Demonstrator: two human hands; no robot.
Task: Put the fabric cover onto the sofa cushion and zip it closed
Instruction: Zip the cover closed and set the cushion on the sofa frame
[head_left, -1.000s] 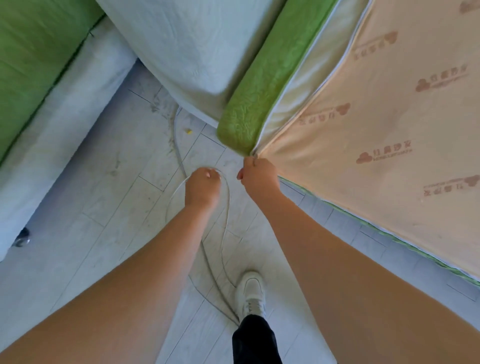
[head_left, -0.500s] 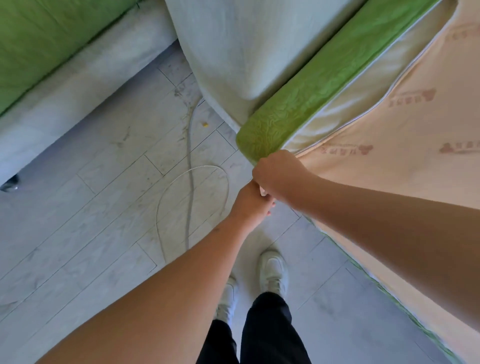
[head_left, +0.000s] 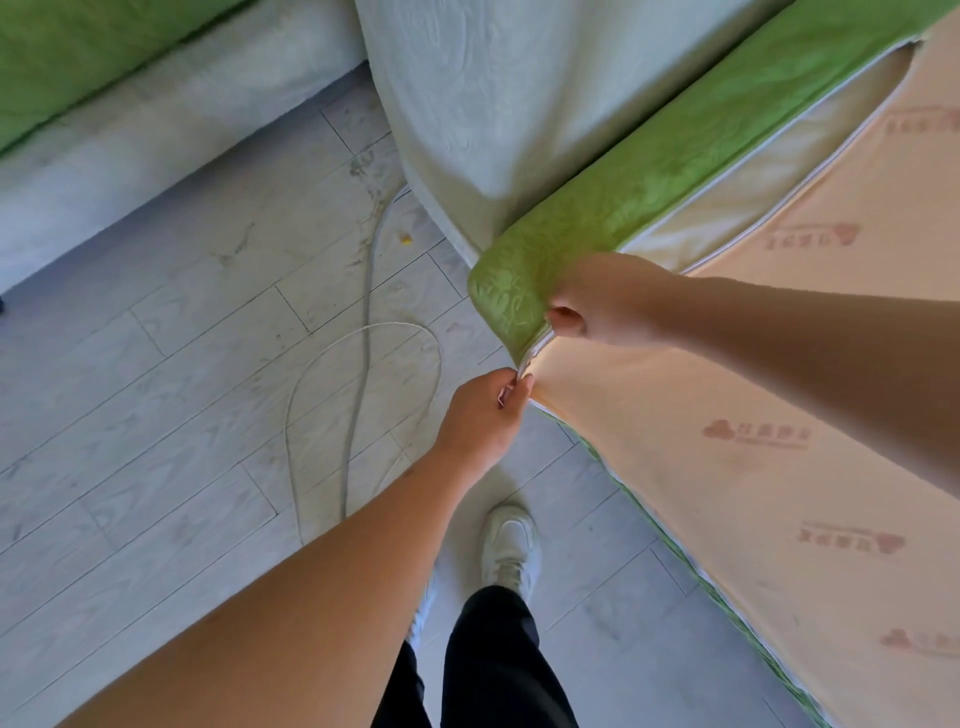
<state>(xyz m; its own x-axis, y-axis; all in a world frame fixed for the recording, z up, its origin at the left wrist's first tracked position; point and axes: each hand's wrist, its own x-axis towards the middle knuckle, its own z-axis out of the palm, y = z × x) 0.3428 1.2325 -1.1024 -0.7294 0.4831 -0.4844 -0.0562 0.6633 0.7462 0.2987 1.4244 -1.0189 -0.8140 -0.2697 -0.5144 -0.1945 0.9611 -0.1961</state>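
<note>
Cover (head_left: 649, 171) was soft, limp fabric over bulky cushion (head_left: 727, 202); R hand (head_left: 608, 306) gripped its green corner, L hand (head_left: 485, 415) pinched zip end (head_left: 522, 371) just beside.

The shiny bit (head_left: 502, 398) in the left hand (head_left: 483, 421) is too small to tell. The cover (head_left: 753, 493) runs off the right edge.

Home living room. A sofa (head_left: 156, 119) with grey base and green top stands on pale wood-look plank floor (head_left: 156, 415); a loose white cable (head_left: 363, 291) lies before the sofa.
</note>
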